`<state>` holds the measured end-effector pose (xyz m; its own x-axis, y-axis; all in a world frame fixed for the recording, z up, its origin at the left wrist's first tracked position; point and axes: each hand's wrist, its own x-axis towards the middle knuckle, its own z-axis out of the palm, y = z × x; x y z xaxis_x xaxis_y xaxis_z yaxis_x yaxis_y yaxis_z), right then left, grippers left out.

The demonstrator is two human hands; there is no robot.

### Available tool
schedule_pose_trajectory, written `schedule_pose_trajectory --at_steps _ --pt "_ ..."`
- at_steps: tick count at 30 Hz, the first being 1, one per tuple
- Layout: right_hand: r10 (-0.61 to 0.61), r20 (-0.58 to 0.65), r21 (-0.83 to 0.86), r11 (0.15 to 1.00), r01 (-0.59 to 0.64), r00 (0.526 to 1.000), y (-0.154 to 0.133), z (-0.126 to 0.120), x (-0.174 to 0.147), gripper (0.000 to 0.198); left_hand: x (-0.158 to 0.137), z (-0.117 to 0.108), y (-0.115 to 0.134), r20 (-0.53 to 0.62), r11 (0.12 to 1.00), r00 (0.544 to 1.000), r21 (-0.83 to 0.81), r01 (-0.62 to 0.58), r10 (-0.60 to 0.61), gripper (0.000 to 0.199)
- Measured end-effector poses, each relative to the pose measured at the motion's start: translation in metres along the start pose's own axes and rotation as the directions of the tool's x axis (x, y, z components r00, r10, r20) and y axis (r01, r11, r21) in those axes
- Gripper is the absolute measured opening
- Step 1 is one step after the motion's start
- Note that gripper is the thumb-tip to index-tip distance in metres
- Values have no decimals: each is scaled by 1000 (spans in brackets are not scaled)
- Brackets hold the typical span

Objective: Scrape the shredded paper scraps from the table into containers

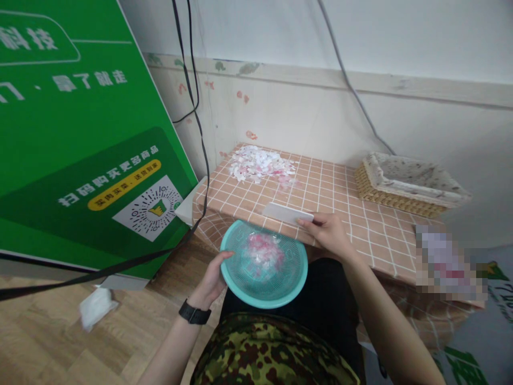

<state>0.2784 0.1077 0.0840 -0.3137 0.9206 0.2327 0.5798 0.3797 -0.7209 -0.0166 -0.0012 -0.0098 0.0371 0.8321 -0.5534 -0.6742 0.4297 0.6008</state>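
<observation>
My left hand point(216, 275) grips the left rim of a turquoise plastic basket point(264, 300), thumb over the edge. The basket is held just under the table's front edge, and pink and whitish scraps point(264, 251) lie at its bottom. Pinched in my right hand point(331, 232) is a flat, pale, card-like piece point(286, 213), which rests low over the cloth near the front edge. Farther back on the table, a pile of white and pink paper scraps point(260, 164) is spread out.
A checked brown cloth point(320, 187) covers the table. At its back right stands a lined wicker basket point(412, 187). A green cabinet point(80, 133) rises at the left, with a black strap point(203, 160) hanging before it. A white bundle point(97, 308) lies on the wooden floor.
</observation>
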Motion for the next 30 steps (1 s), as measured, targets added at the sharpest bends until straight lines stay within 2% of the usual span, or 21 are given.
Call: schedule_pose_trajectory --at_steps 3,6,10,13,15,17,19,21,23,25,27,30 --pt "20 -76 -18 1000 -22 997 2 7 12 41 -2 2 4 4 1000 1000 13 4 -4 23" --pt "-17 -80 -61 998 12 997 -1 15 21 36 -5 3 8 -11 1000 1000 25 -3 4 21" --pt "-68 -1 -66 995 68 998 -10 18 22 32 -5 1 9 -12 1000 1000 24 -13 14 22" --pt "-44 108 2 999 44 993 -10 11 18 34 -4 -1 9 -5 1000 1000 14 1 -1 25" --pt "-16 136 60 998 8 991 -4 5 16 35 -4 0 9 -2 1000 1000 9 8 -8 25" --pt "32 69 109 993 -40 997 8 -1 16 36 -5 2 10 -7 1000 1000 4 8 -8 23" --pt "93 -81 188 979 -76 992 22 -7 19 36 -6 4 11 -18 1000 1000 0 -3 3 21" --pt "159 -237 269 959 -93 959 36 -13 22 37 -6 4 11 -23 1000 1000 2 -4 4 21" --pt "202 -331 266 957 -114 922 46 -17 24 38 -6 4 10 -19 1000 1000 8 5 -5 22" --pt "207 -337 183 971 -152 919 50 -20 25 37 -5 3 9 -11 1000 1000 14 18 -18 23" --pt "193 -296 91 981 -174 936 50 -21 26 38 -4 1 8 -3 1000 1000 14 17 -17 23" --pt "168 -258 54 986 -159 951 46 -17 30 40 -3 1 7 3 1000 1000 18 8 -8 22"
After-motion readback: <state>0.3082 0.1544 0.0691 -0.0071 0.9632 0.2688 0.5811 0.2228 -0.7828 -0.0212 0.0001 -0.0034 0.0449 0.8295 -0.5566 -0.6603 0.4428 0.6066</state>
